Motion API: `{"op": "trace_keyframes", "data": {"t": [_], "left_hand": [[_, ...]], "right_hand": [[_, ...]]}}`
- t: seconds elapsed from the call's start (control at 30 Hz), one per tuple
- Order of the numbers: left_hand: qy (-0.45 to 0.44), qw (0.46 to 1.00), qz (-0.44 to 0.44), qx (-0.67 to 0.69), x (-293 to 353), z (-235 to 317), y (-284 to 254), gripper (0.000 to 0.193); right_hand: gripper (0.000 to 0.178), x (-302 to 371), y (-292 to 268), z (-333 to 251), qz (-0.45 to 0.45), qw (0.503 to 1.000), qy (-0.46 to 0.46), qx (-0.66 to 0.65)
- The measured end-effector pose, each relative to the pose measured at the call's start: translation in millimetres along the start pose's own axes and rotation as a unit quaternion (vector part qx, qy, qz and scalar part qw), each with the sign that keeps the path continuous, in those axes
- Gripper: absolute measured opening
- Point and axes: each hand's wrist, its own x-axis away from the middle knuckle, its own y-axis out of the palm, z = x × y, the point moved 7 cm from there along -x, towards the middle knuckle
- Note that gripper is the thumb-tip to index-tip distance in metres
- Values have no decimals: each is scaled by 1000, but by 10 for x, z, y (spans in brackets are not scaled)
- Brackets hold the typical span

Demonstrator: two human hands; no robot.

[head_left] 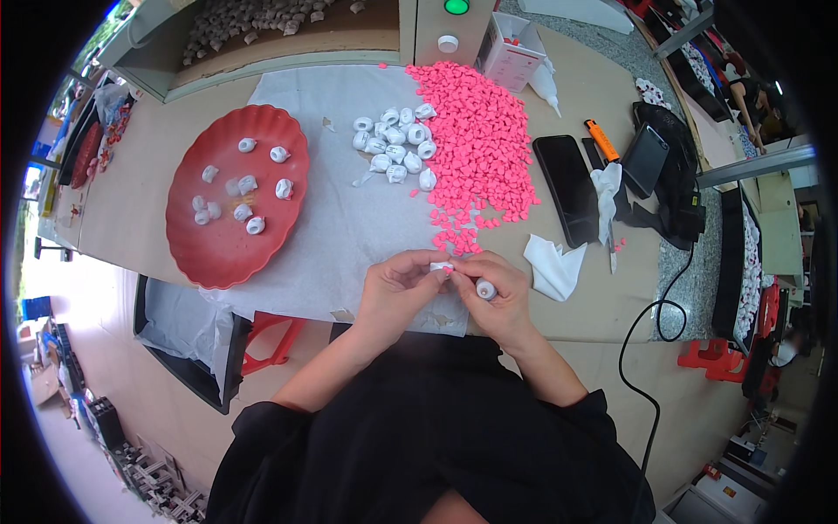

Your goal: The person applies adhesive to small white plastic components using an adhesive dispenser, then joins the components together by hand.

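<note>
My left hand (394, 295) and my right hand (504, 301) meet at the near edge of the paper-covered table. Between the fingertips of my left hand is a small white rounded piece (439, 265), with a spot of pink at its right side. The thumb and forefinger of my right hand press against that spot. A slim white bottle (485, 288) sticks out of my curled right fingers; most of it is hidden. Just beyond my hands lies a large heap of small bright pink pieces (476, 140). Several white rounded pieces (394, 150) are grouped left of the heap.
A red scalloped tray (182, 249) at left bears several white pieces. Right of the heap are a black phone (563, 188), an orange-handled cutter (602, 140), a white cloth (555, 267) and scissors (613, 244). A box (506, 57) and a shelf unit (288, 70) stand behind.
</note>
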Motion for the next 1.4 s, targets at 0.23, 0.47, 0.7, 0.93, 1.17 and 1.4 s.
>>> {"op": "trace_keyframes", "data": {"t": [0.23, 0.47, 0.7, 0.93, 1.17, 1.4], "left_hand": [[-17, 1000, 13, 11, -9, 18, 25, 21], [-34, 999, 20, 27, -15, 10, 34, 22], [-37, 999, 21, 28, -22, -17, 21, 22], [-41, 999, 20, 22, -28, -2, 34, 19], [-47, 998, 17, -26, -38, 8, 48, 23], [-98, 992, -13, 72, -34, -84, 90, 24]], "right_hand": [[15, 13, -1, -38, 17, 997, -55, 52], [16, 14, 16, -48, 2, 995, -64, 77], [16, 3, 25, -80, 10, 993, -71, 95], [12, 10, 14, -51, 28, 995, -66, 75], [9, 2, -46, 130, 15, 995, 90, -43], [8, -10, -36, 162, 27, 983, 150, -104]]}}
